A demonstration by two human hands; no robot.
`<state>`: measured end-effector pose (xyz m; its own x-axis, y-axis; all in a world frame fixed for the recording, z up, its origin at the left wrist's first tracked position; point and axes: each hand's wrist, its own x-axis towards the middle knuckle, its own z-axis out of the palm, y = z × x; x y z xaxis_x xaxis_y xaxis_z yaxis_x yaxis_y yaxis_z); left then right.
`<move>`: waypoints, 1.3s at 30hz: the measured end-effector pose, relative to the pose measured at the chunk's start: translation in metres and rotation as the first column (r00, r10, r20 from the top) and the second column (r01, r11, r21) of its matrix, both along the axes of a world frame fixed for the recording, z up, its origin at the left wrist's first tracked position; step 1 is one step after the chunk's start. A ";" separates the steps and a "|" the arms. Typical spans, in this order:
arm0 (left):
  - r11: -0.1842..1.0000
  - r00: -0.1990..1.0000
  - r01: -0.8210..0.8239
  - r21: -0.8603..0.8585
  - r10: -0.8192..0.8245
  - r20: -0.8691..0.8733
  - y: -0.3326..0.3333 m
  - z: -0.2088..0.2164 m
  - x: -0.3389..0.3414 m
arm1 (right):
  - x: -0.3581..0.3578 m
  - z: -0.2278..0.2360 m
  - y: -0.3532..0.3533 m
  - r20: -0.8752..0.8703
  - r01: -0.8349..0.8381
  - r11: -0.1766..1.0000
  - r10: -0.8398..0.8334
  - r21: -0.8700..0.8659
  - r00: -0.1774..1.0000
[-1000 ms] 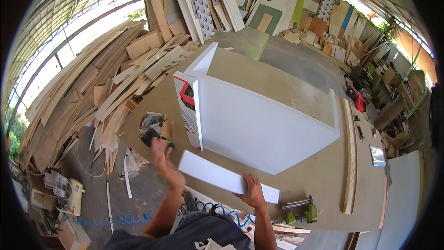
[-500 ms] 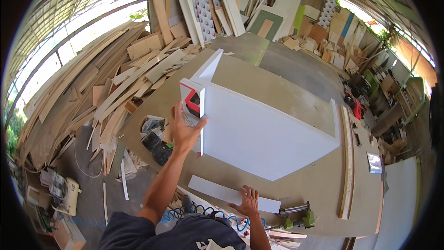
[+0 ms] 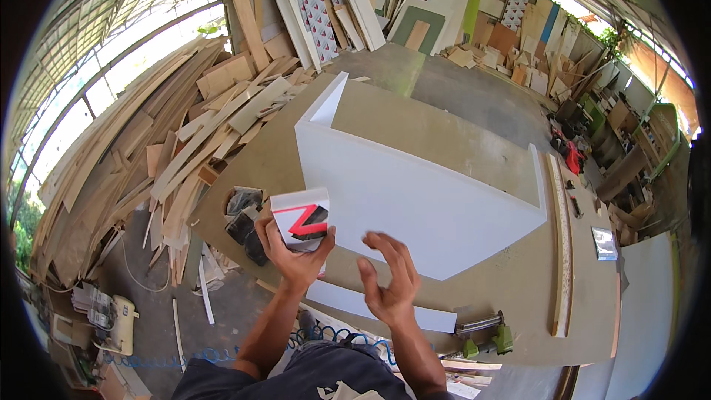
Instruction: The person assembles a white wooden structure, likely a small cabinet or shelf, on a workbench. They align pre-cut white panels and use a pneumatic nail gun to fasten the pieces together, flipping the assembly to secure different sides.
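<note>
My left hand (image 3: 296, 252) is closed around a white board piece (image 3: 285, 216) with red and black print on its face. That piece is tilted toward me, just left of a large white panel (image 3: 422, 200). The panel stands on its long edge, with a white end piece (image 3: 326, 104) at the far left and another end piece (image 3: 536, 178) at the right. My right hand (image 3: 391, 281) is raised with its fingers apart, holding nothing. Below it a narrow white strip (image 3: 333, 299) lies along the bench's near edge.
The brown bench top (image 3: 511, 289) carries a green nail gun (image 3: 489, 342) near its front edge, a long wooden batten (image 3: 559, 252) and a small silvery packet (image 3: 603, 244) at right. A box of dark items (image 3: 244, 211) sits at left. Scrap boards (image 3: 163, 133) pile up beyond.
My left hand has drawn the printed white piece away from the panel's left end and tipped it toward me. My right hand has lifted off the narrow strip and moved up.
</note>
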<state>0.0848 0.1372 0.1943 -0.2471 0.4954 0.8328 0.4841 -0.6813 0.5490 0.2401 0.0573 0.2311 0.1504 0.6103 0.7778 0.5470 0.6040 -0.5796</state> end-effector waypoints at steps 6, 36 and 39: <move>0.985 0.973 0.160 -0.067 -0.145 0.180 -0.002 -0.026 0.008 | -0.039 0.038 0.041 -0.080 -0.055 0.994 0.062 0.090 0.995; 0.929 0.938 0.343 -0.142 -0.331 0.099 -0.020 -0.030 -0.007 | -0.083 -0.007 0.050 -0.293 0.008 0.965 0.071 0.260 0.954; 0.920 0.938 0.343 -0.191 -0.324 0.124 -0.020 -0.032 -0.007 | -0.080 -0.006 0.053 -0.363 -0.072 0.946 0.190 0.315 0.912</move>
